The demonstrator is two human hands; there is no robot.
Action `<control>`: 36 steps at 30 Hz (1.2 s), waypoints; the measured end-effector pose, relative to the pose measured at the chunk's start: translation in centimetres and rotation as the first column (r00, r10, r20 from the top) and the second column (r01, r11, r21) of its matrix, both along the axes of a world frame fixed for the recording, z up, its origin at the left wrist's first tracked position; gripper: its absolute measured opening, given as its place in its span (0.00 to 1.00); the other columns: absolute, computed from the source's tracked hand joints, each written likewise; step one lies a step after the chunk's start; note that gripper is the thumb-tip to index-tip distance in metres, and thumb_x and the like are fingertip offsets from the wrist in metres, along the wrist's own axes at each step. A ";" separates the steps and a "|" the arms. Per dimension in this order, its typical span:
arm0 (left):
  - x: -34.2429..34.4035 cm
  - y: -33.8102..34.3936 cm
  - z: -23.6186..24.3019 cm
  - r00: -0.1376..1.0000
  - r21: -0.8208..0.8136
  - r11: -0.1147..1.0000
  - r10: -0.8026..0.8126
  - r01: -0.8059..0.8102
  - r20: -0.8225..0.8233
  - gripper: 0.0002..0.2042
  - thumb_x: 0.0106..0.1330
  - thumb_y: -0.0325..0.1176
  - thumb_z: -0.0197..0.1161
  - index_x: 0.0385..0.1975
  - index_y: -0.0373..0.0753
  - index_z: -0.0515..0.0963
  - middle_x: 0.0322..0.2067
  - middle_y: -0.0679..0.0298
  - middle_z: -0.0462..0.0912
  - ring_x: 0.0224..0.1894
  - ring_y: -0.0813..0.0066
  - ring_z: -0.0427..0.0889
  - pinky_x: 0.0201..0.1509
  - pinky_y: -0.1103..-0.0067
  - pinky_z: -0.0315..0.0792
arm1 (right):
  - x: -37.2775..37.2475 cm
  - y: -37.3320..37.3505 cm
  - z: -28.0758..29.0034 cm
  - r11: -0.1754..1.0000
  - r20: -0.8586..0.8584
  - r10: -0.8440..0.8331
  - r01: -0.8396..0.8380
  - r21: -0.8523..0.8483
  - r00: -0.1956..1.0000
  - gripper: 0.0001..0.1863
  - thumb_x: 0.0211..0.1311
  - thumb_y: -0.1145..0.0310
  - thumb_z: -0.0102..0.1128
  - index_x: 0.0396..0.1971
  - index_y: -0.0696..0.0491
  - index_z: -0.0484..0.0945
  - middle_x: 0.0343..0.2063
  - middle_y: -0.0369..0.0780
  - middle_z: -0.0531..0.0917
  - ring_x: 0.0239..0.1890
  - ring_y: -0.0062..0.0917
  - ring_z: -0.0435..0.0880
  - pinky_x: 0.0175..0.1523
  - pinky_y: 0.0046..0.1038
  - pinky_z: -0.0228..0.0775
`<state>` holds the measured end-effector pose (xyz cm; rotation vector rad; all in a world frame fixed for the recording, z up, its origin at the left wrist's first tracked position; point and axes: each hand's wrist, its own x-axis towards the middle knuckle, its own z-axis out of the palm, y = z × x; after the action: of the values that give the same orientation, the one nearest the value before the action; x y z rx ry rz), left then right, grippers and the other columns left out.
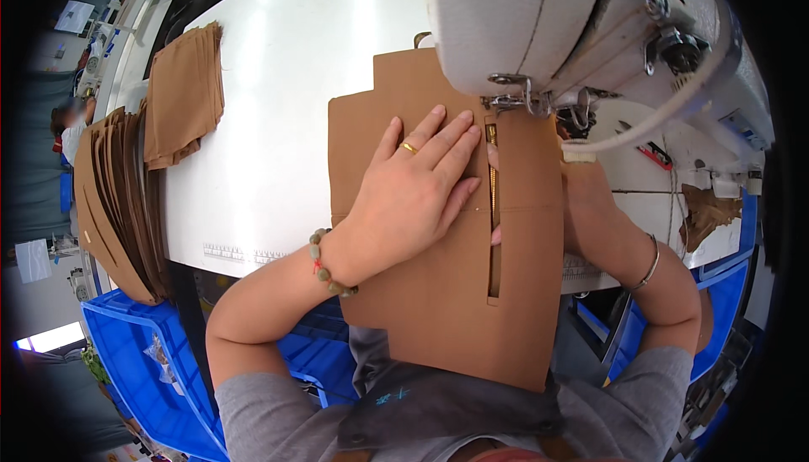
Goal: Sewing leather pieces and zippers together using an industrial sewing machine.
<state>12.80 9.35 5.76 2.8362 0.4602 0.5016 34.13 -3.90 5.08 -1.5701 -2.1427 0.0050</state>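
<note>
A large brown panel [421, 293], leather-like, with stepped corners, lies under the sewing machine's presser foot [514, 104]. A long narrow slot runs through it, and a gold-toothed zipper [495, 188] shows inside. My left hand [421, 171] is open, lying flat on the panel just left of the slot, fingers pointing toward the presser foot. From the right, my right hand [586, 205] reaches beneath the panel. Bits of its fingers show through the slot beside the zipper; the rest is hidden, so its grip is unclear.
The sewing machine head [514, 19] overhangs the far right. Brown pieces are stacked [181, 95] at left, beside a thicker hanging bundle [114, 196]. A red-handled tool [656, 155] and brown scrap [708, 216] lie at right. Blue bins [143, 361] stand below the white table [261, 83].
</note>
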 end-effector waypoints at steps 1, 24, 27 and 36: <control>-0.1 -0.1 -0.2 1.000 0.014 1.000 0.003 -0.003 -0.026 0.21 0.73 0.36 0.64 0.63 0.36 0.77 0.65 0.54 0.79 0.71 0.53 0.73 0.72 0.51 0.65 | 0.0 0.0 0.0 1.000 0.006 -0.002 0.002 -0.008 1.000 0.39 0.53 0.41 0.72 0.59 0.54 0.82 0.49 0.42 0.88 0.52 0.38 0.86 0.70 0.53 0.64; -0.4 0.2 -0.7 0.997 -0.026 0.999 -0.049 0.047 -0.054 0.22 0.73 0.32 0.62 0.66 0.41 0.77 0.68 0.60 0.77 0.76 0.52 0.68 0.75 0.43 0.57 | -0.2 0.0 0.6 1.000 0.055 -0.007 0.008 -0.015 0.998 0.40 0.51 0.41 0.73 0.57 0.56 0.82 0.50 0.42 0.87 0.56 0.38 0.85 0.70 0.50 0.65; -0.3 0.2 -0.8 0.998 -0.041 0.998 -0.053 0.051 -0.044 0.22 0.72 0.31 0.62 0.66 0.40 0.77 0.68 0.60 0.77 0.76 0.52 0.67 0.76 0.43 0.57 | -0.3 -0.1 0.5 0.999 0.024 -0.009 0.010 -0.030 1.000 0.39 0.52 0.42 0.73 0.58 0.55 0.82 0.50 0.42 0.87 0.54 0.38 0.85 0.70 0.51 0.64; -0.4 0.4 -0.7 0.997 -0.061 0.996 -0.074 0.072 -0.034 0.23 0.72 0.30 0.62 0.68 0.40 0.76 0.69 0.59 0.76 0.76 0.52 0.68 0.76 0.43 0.58 | -0.1 -0.3 0.2 0.998 0.046 -0.022 0.025 -0.064 0.999 0.39 0.53 0.40 0.72 0.58 0.53 0.82 0.52 0.41 0.87 0.52 0.37 0.87 0.71 0.52 0.64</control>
<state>12.44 9.79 5.04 2.7972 0.3699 0.4161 33.99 -4.20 5.27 -1.6469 -2.1781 0.0320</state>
